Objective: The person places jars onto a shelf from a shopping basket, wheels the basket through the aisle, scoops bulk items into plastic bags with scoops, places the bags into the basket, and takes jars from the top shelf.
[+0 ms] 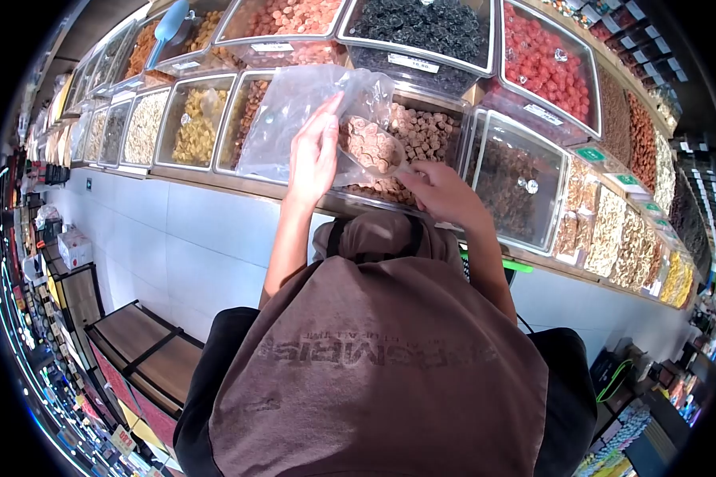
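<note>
My left hand (317, 151) holds a clear plastic bag (274, 119), its fingers stretched along the bag near the opening. In my right hand (437, 191) is the handle of a clear scoop (372, 149), heaped with small pinkish-brown pieces. The scoop's front lies at the bag's mouth, beside my left hand. Below and behind it is an open bin of the same brown pieces (426, 133). Part of the bin is hidden by the scoop and my right hand.
Around the open bin stand lidded bins of dark fruit (422, 33), red fruit (549, 67), yellow pieces (197, 127) and brown dried food (513, 179). A blue scoop (169, 30) lies at the upper left. A dark brown stand (147, 350) is at the lower left.
</note>
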Demonstrator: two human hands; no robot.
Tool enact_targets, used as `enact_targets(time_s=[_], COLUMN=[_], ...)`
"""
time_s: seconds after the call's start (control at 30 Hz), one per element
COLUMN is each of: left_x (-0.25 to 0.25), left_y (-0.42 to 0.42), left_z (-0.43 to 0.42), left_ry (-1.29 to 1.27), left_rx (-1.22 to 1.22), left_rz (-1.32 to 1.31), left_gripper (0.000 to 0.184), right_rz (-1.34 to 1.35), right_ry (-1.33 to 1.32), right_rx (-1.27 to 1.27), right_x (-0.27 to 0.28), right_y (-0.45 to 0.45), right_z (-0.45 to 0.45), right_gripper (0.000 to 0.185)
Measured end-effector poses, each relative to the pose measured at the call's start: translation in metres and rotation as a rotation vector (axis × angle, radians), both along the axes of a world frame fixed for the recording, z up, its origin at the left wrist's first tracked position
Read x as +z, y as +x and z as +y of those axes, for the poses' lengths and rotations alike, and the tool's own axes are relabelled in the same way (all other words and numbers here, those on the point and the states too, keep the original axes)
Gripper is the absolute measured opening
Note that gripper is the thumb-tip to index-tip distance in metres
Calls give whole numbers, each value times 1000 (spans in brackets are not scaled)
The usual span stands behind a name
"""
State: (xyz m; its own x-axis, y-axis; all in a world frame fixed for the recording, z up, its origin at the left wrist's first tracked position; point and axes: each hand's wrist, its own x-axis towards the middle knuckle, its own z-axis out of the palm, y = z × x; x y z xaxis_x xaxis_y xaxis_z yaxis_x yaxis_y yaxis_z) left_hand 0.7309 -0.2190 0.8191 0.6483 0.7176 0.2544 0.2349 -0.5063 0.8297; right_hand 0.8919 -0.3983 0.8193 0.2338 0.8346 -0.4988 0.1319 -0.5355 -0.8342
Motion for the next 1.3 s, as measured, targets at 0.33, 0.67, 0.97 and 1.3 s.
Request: enact_targets(time_s=[0.33, 0.67, 0.97, 1.3], left_x=[20, 33, -5, -87], left_y=[-4, -26, -53, -21], left_z=[-14, -19, 62, 137], left_ry=[193, 316, 155, -12], left_rx=[-276, -311, -138, -153], left_rz=[95, 95, 0, 310], left_gripper=[38, 38, 37, 35], right_rz=[-51, -701, -1000, -427], right_ry=[95, 384, 181, -328], right_rx=[-94, 42, 323, -199], right_x=[-3, -77, -29, 63], right_y=[-25, -76, -83, -16], right_z=[21, 124, 175, 6], right_gripper=[34, 25, 17, 36])
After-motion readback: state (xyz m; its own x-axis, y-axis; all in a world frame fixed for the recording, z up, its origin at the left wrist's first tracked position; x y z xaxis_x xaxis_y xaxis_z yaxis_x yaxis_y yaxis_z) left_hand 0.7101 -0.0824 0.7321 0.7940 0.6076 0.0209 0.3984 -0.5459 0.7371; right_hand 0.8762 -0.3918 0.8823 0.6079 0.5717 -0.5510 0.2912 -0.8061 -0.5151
